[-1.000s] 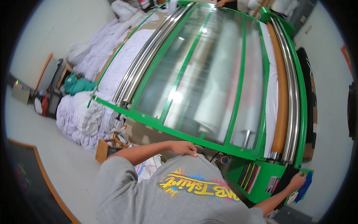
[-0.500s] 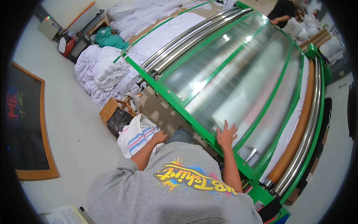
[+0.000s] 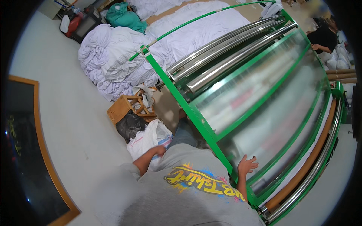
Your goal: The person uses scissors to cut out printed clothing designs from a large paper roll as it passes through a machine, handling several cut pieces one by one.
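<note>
My left hand [image 3: 160,150] hangs by the grey shirt at my waist, fingers curled, beside a white striped sack [image 3: 144,142]; whatever it might hold is hidden. My right hand [image 3: 246,164] has its fingers spread and lies on or just above the clear cover with green bars [image 3: 272,129] of a large machine, near its green edge rail [image 3: 205,135]. Along the machine's far left run steel rollers [image 3: 235,60]; at its right an orange-brown roller [image 3: 305,171] lies beside a shiny one.
White fabric heaps [image 3: 103,62], a teal bundle [image 3: 126,20] and a wooden stool [image 3: 117,111] with a black bag [image 3: 130,126] lie left of the machine. A person in black [image 3: 322,39] stands at its far end. A dark framed board [image 3: 26,143] is at left.
The view has swung, shifting the machine rightward in the picture. My left hand left the shirt front and moved lower left. My right hand moved from the side control area onto the cover, fingers spread.
</note>
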`<state>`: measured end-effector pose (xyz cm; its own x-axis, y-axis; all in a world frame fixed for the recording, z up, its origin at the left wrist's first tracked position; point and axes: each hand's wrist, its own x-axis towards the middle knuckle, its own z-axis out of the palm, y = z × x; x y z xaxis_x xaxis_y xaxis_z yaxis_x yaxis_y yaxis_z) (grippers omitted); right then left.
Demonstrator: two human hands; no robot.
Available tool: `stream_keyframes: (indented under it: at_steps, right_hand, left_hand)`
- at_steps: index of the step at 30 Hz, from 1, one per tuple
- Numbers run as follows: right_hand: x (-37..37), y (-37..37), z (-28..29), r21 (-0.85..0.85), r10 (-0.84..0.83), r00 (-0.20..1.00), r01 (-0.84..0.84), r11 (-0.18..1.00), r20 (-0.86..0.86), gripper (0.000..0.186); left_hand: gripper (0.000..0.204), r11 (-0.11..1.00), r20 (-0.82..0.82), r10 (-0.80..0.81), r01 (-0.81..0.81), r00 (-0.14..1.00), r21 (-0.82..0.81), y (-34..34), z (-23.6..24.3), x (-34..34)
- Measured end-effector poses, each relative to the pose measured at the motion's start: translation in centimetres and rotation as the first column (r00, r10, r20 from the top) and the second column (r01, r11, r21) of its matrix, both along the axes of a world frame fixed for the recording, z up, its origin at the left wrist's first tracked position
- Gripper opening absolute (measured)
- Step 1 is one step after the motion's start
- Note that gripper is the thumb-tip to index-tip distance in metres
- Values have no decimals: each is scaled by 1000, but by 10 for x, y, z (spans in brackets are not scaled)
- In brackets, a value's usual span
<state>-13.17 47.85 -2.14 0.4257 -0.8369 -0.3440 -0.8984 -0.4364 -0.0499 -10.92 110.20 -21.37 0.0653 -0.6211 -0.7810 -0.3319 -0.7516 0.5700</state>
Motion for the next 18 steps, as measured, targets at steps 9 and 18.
stream_keyframes:
  at_steps: [9,18]
  right_hand:
    - [247,70,11,-142,422,833,-398,906,357,77]
    - [418,180,7,-194,442,851,-401,896,282,70]
  left_hand:
    - [39,514,-289,771,-822,568,-244,-96,286,443]
    - [35,239,229,965,-800,130,-551,-124,104,638]
